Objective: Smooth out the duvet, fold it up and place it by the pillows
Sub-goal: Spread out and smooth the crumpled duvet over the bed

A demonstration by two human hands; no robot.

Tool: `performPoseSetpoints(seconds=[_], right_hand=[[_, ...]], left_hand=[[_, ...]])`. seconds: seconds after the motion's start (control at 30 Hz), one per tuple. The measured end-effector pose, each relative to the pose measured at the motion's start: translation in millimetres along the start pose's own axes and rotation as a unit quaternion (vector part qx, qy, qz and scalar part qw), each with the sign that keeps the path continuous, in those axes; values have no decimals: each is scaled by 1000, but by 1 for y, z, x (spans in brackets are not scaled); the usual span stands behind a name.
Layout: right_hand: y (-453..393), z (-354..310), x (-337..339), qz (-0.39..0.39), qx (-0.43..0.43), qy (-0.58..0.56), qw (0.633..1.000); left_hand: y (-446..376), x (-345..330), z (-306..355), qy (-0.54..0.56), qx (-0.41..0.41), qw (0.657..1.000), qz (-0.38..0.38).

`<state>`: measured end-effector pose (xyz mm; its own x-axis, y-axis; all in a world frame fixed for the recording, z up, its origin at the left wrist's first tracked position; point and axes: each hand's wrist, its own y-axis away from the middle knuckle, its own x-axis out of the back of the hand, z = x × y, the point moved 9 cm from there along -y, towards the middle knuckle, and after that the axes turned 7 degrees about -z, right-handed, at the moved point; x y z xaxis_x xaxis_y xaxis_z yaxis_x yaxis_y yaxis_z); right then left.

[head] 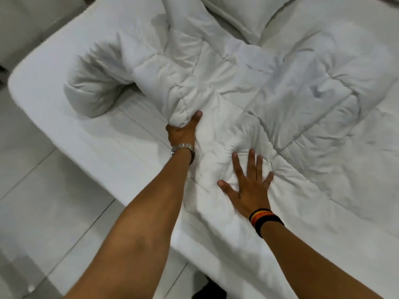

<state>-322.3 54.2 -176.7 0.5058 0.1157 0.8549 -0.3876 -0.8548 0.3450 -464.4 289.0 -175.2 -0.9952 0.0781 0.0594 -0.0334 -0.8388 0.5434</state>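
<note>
Here, a pale tiled floor [43, 190] is showing along the left side, and beside it the bed [43, 67] is sitting with its near-left corner bare, covered only by a white sheet. Further along, a rolled lump of the white duvet [269, 83] is bulging out over that bare stretch of the bed, curling toward the left edge. The rest of the duvet is lying crumpled and quilted across the middle and right of the bed, reaching up toward the head end. The person's left hand [183, 130] is gripping a bunched fold of the duvet's near-left part, the fingers curling under and clenched around the fabric while the thumb is pressing on the side facing the right; a metal wristwatch [183, 148] is sitting on that wrist. Just to the right, and nearer the bed's front edge, the right hand [248, 188] is lying flat on the duvet with its palm down, the fingers spread wide and released, pressing the cover rather than grasping anything. A striped wristband [265, 221] in black, red and yellow is wrapping that wrist. Both forearms are reaching in from the bottom of the view. Up at the far edge of the bed, right of centre, a white pillow [244, 11] is resting, with the upper part of the duvet lying just beside it and partly against it.
</note>
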Motion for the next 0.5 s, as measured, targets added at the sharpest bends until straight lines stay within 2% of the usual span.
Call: performPoseSetpoints(seconds=[0.1,0.17,0.23,0.3,0.4,0.5], right_hand=[[7,-13,15,12,-28,-39,999],[12,-31,30,51,-44,-93,993],[16,-64,44,107,-40,-148,982],[13,-104,52,131,-23,-153,979],[-6,-156,48,90,-39,-162,982],[-26,-205,60,102,-20,-173,979]], left_hand=[[4,44,54,15,-98,995,-11],[12,100,90,5,-156,987,26],[20,169,113,-15,-171,983,71],[26,226,108,-74,-110,988,79],[30,267,66,-182,62,981,39],[15,277,78,-144,118,982,42]])
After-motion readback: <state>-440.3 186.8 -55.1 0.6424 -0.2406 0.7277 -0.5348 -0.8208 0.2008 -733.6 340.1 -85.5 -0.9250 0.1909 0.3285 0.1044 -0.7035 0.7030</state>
